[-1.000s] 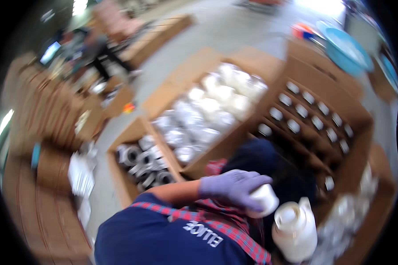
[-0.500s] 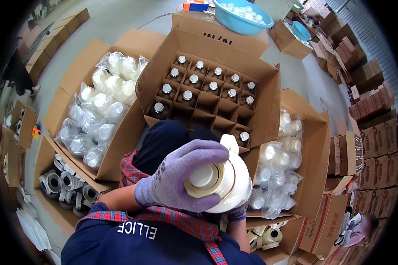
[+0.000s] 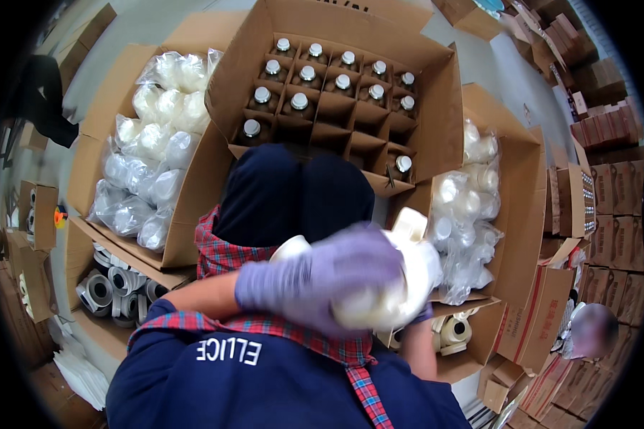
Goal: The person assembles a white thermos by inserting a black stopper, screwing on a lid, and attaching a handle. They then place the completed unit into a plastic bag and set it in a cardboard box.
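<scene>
Compared with half a second ago, the view has dropped closer and the left hand in a lilac rubber glove has swept further to the right across the round white plastic jug, now blurred by motion where earlier it was sharp; the jug's cap, plain to see before, is now hidden under the palm; the jug itself stays in the same place, held above the lap in front of the dark-trousered knees.

The left forearm comes in from the lower left, sleeve in red and blue check, and bends across the body; its gloved fingers are spread and wrapped over the top of the jug, pressed against it. The right hand is almost wholly hidden beneath the jug, only a lilac edge showing, so whether its fingers are closed around the jug cannot be told.

Beyond the knees stands an open brown cardboard box with dividers holding dark bottles with silver caps; to the left, a carton of clear bagged white containers; to the right, another such carton.
</scene>
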The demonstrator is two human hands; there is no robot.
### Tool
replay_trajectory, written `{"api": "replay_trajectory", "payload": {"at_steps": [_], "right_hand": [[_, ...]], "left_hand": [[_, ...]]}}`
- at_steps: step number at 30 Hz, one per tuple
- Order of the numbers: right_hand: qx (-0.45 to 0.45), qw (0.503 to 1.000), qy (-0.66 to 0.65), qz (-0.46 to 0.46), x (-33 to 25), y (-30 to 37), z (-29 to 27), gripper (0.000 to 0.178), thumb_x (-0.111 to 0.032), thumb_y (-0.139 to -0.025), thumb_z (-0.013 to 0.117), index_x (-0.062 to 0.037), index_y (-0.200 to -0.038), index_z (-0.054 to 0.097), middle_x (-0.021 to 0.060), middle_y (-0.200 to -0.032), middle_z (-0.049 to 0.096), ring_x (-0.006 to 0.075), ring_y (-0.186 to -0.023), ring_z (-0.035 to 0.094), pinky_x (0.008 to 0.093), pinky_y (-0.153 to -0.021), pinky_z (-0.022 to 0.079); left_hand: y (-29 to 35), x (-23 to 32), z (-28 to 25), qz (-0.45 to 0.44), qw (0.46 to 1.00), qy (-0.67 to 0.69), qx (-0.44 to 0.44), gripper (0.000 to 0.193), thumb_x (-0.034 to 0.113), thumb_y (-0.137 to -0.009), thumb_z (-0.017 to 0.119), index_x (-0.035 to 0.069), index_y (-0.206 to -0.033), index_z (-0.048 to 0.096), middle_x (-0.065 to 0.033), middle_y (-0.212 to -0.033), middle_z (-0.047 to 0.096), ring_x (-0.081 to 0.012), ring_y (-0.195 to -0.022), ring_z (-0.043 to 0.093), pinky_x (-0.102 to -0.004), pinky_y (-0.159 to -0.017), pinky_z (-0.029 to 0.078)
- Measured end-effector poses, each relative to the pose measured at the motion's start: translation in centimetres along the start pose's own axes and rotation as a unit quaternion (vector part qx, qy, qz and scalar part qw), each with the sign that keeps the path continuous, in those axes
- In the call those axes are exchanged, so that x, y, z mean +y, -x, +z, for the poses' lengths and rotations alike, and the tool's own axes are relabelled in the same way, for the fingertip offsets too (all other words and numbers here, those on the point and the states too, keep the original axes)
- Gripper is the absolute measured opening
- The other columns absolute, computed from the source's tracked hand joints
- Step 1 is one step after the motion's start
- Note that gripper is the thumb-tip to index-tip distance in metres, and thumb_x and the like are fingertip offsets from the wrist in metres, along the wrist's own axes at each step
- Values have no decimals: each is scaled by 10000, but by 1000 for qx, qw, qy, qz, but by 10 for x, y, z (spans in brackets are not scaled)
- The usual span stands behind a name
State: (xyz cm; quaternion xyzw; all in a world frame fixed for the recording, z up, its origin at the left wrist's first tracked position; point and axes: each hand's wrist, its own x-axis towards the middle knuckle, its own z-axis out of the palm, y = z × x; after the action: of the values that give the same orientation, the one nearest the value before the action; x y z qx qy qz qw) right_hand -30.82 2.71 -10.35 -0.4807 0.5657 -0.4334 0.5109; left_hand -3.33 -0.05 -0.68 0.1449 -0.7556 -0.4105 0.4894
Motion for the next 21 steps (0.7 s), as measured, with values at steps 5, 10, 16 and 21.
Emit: {"api": "replay_trajectory", "payload": {"at_steps": [5,10,16,21], "right_hand": [[13,1000,-22,-9,-3,-18,-12,263,-208,-984,546,-53,-1165,660,151,-1117,696,285,-993,686,402,-862,574],[23,999,-45,-3,3,-15,-6,263,-201,-983,546,-47,-1165,657,148,-1106,700,277,-979,692,396,-854,579],[15,998,-65,2,5,-22,-3,263,-194,-982,545,-39,-1164,654,143,-1092,704,267,-962,699,388,-845,584],[33,995,-89,6,14,-23,-10,263,-188,-980,545,-33,-1164,651,139,-1082,707,259,-948,705,381,-838,588]], "left_hand": [[82,-25,-23,-233,873,-369,-217,954,387,-582,884,68,-1396,502,-166,-1128,617,-374,-1125,595,-526,-1151,320],[80,-4,-76,-251,919,-296,68,849,260,-610,888,35,-1328,495,-180,-1118,631,-283,-1033,669,-413,-1002,501],[68,-43,-27,-299,812,231,444,606,425,-928,575,-3,-1335,439,-151,-1277,548,-246,-1181,574,-387,-1023,470],[99,-76,-19,-232,892,81,380,618,207,-851,738,3,-1341,419,-159,-1277,550,-249,-1227,549,-383,-1083,434]]}}
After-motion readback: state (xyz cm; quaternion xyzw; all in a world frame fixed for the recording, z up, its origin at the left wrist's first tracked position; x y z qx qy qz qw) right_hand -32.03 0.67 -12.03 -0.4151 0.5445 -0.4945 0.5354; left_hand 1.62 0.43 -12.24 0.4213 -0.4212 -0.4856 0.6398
